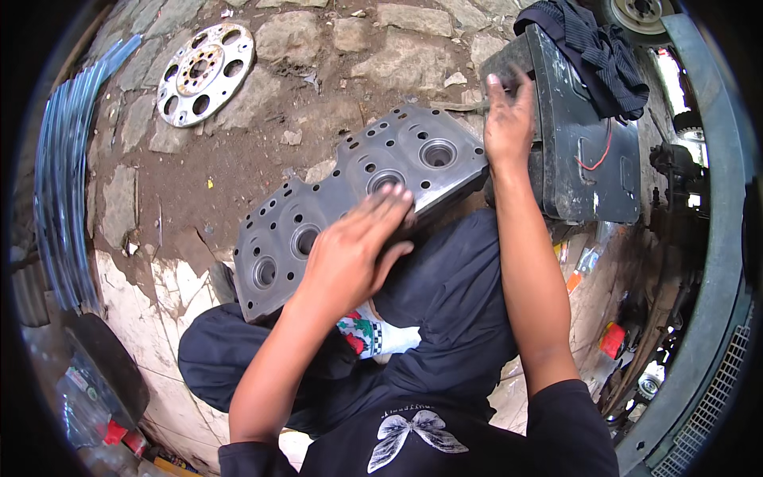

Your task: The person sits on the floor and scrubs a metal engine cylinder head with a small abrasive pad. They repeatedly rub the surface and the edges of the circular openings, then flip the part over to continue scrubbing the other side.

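A grey metal cylinder head (pixel 326 199) with several round ports and bolt holes lies slantwise in front of me, close against my legs. My left hand (pixel 350 250) rests on its flat face near the middle, fingers stretched out and a little blurred, covering part of one port. Just past the right end of the cylinder head, my right hand (pixel 511 123) is raised with fingers apart and nothing in them. Behind that hand stands a black case (pixel 584 171); whether the fingers touch it I cannot tell.
A dark striped cloth (pixel 592 52) is draped over the case. On the stony dirt ground lies a round perforated metal plate (pixel 205 75). Clear bluish plastic strips (pixel 63 175) run along the left side. To the far right, a blue-grey metal frame (pixel 719 199) curves past mechanical parts.
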The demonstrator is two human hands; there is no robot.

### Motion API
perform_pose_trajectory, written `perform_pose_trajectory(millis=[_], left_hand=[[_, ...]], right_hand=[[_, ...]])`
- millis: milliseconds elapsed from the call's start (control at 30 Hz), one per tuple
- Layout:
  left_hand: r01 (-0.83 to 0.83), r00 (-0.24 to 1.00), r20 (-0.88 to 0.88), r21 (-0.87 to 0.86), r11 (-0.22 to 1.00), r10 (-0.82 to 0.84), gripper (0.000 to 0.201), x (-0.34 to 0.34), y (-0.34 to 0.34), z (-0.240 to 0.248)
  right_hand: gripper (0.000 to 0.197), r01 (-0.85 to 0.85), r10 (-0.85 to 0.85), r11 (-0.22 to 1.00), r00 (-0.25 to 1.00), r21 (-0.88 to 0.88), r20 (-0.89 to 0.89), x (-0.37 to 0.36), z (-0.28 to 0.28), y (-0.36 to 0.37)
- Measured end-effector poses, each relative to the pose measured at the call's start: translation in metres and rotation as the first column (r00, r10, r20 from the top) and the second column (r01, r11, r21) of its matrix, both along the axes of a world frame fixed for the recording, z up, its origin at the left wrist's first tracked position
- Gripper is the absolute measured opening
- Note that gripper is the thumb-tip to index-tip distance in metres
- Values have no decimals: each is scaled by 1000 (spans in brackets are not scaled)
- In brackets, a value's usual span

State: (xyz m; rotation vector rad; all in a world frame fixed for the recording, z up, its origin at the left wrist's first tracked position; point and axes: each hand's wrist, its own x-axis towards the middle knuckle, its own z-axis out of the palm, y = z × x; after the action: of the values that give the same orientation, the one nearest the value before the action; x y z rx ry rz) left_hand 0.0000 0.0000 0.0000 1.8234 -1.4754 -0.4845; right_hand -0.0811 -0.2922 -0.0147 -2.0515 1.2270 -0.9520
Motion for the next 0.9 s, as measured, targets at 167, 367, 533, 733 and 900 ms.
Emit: perform_pose_trajectory(millis=[167, 367, 533, 733, 900], left_hand=[[27, 1000, -13, 68, 997, -26, 69, 3, 11, 21], [49, 997, -58, -11, 999, -50, 68, 2, -30, 16], [85, 995, -48, 37, 996, -83, 77, 13, -10, 16], [86, 995, -48, 11, 996, -86, 83, 12, -48, 12], [131, 991, -23, 39, 991, -131, 88, 12, -16, 15]], right_hand=[[57, -10, 5, 999, 994, -45, -106, 17, 9, 29], [55, -5, 2, 999, 998, -51, -62, 8, 5, 12], [57, -2, 4, 998, 1000, 60, -29, 12, 6, 16], [59, -13, 10, 992, 1000, 125, 21, 9, -10, 4], [56, -9, 5, 988, 1000, 153, 27, 12, -3, 11]])
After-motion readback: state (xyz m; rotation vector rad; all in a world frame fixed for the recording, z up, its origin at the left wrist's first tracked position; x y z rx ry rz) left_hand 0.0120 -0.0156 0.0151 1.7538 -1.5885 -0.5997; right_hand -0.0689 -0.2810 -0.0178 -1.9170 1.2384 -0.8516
